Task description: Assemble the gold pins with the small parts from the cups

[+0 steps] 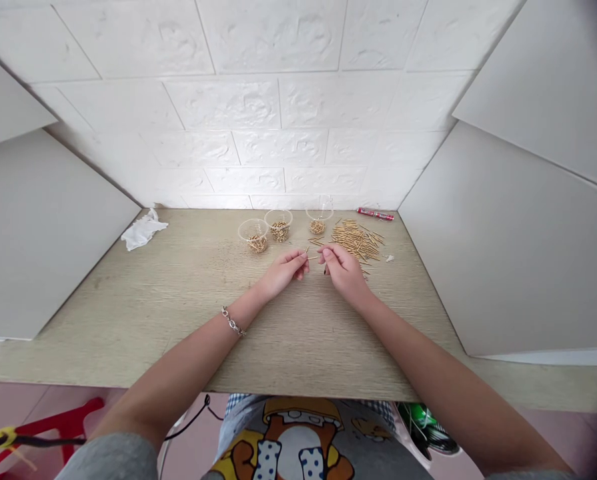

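My left hand [285,270] and my right hand [347,272] meet over the middle of the table, fingertips pinched close together. Between them runs a thin gold-coloured rod [313,258], gripped at its right end by my right fingers and reaching to my left fingertips. A small gold tip shows above my left thumb; whether it is a separate piece, I cannot tell. Just beyond my right hand lies a loose pile of similar gold rods [355,239]. Behind my left hand stand clear plastic cups, a left one [253,230], a middle one [278,219] and a right one [319,212], holding small gold pieces.
A crumpled white tissue [145,230] lies at the table's far left, a red tube-shaped item [375,214] at the back right. Grey panels [63,233] flank both sides, and a white brick-patterned wall [258,100] closes the back. Small crumbs dot the wooden table [178,313].
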`<state>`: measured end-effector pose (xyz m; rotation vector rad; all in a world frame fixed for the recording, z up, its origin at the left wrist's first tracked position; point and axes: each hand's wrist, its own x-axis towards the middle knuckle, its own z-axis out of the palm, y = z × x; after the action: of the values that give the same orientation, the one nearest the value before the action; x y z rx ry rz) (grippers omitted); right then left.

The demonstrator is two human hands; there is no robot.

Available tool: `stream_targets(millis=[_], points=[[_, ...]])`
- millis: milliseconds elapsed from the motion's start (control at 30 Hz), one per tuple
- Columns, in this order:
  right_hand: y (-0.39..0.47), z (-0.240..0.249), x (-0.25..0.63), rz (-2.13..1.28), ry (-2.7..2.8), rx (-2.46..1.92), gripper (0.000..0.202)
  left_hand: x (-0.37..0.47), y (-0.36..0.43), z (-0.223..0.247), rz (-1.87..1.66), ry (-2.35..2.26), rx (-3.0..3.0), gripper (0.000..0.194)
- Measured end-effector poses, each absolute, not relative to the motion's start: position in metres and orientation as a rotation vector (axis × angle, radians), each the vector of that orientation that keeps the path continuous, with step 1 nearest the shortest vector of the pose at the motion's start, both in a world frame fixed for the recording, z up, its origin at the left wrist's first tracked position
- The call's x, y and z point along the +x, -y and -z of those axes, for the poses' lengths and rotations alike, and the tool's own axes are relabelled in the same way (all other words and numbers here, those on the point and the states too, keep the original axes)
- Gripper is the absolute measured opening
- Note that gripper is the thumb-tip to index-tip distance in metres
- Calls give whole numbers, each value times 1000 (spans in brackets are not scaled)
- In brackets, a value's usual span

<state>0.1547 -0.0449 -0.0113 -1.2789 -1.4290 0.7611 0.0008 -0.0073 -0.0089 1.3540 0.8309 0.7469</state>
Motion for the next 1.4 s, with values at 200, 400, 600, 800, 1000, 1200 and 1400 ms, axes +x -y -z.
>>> stream_targets(millis=[200, 400, 600, 800, 1000, 1200, 1400], points=[[45, 12, 154, -807, 1479, -1283, 21, 1, 8, 8, -745, -833, 1357, 28], [48, 12, 149, -705, 1590, -1297, 16, 3, 9, 6, -736, -841, 1366, 30], [48, 12, 150, -644, 1597, -1312, 16, 3, 8, 7, -737, -855, 1361, 31], [48, 12, 150, -621, 1590, -1327, 14, 3, 9, 8, -752, -875, 1346, 29], [49, 10, 151, -650, 1578, -1346, 16, 3, 8, 8, -759, -867, 1329, 30], [49, 11, 153, -686, 1587, -1374, 25, 3, 10, 5, -738, -872, 1406, 32], [50, 9, 152, -601, 1693, -1389, 28, 3, 12, 1, -693, -870, 1491, 30]])
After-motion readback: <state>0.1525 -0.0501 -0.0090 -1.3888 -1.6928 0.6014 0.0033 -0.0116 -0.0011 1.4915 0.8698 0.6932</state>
